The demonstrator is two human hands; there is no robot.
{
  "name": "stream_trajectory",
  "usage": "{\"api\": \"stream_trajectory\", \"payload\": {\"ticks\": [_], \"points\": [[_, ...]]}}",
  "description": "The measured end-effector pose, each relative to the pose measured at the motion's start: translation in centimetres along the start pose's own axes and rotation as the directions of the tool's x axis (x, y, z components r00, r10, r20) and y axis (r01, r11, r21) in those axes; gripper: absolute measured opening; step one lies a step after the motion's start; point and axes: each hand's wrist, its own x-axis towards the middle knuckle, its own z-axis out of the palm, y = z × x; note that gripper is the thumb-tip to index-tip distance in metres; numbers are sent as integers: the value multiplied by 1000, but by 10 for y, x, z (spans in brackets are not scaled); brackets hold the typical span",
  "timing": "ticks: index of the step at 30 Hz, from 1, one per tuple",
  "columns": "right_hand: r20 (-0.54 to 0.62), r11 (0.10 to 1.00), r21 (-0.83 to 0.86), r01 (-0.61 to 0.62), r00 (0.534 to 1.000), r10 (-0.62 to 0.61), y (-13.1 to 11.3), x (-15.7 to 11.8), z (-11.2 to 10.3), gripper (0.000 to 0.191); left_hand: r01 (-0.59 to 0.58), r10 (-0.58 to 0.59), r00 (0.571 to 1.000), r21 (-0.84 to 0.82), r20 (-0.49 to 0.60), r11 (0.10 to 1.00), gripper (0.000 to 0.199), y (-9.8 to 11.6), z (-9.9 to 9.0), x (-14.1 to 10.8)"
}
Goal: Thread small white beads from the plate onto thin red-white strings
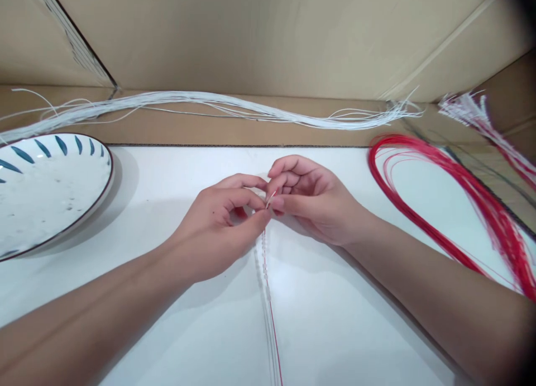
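My left hand [228, 221] pinches the upper end of a thin red cord [274, 324] between thumb and forefinger. From there the cord hangs down toward the front edge of the view, with small clear beads [264, 263] strung on its upper part. Close against it on the right, my right hand [305, 199] has thumb and forefinger pressed on the short red and white tip of cord that sticks up between the hands. The fingertips of both hands nearly touch, and they partly hide the tip.
A white plate [50, 190] with blue-green leaf marks and some small clear bits on it stands at the left. Long white cords [234, 104] lie along the cardboard at the back. Looped red cords [419, 221] and a red-white bundle [481, 118] are at the right.
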Motion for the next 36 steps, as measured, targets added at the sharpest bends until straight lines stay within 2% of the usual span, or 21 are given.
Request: {"api": "stream_trajectory", "payload": {"ticks": [4, 8, 12, 16, 19, 23, 26, 29, 32, 34, 36], "points": [[39, 997, -78, 6, 999, -3, 2, 0, 0, 35, 27, -28, 999, -26, -36, 999, 18, 2, 0, 0], [1, 996, -90, -9, 1000, 9, 1, 0, 1, 16, 48, -50, 998, -25, -48, 999, 21, 3, -1, 0], [-5, 991, -130, -27, 1000, 26, 0, 1, 1, 25, 44, -44, 999, -2, -30, 999, 22, 4, -2, -1], [43, 993, -114, -31, 998, 36, -1, 2, 1, 28, 20, -20, 1000, -34, -23, 999, 25, 5, -2, 1], [56, 997, -73, 1, 998, 3, 1, 3, -1, 29, -9, 9, 1000, -39, -11, 999, 17, 3, -2, 2], [-14, 995, -89, 48, 999, -50, 3, 4, 0, 32, -17, 17, 1000, 12, 2, 1000, 2, 1, -3, 1], [-31, 988, -146, 49, 998, -54, 2, 4, 4, 36, 17, -17, 1000, -9, -12, 1000, 12, 3, -3, 0], [-54, 974, -210, 79, 994, -92, 2, 4, 5, 35, 45, -56, 993, -99, -103, 994, 19, 5, -2, 1], [-197, 902, -426, 67, 966, -165, 3, 4, 2, 17, 27, -81, 962, -205, -261, 978, 17, 4, -2, 3], [-207, 766, -643, 30, 955, -211, 4, 3, 1, 6, -6, -75, 942, -239, -327, 971, 16, 1, -3, 5], [-132, 589, -807, 26, 966, -223, 6, 3, 3, 6, -23, -61, 941, -242, -334, 970, 15, -2, -4, 7]]}}
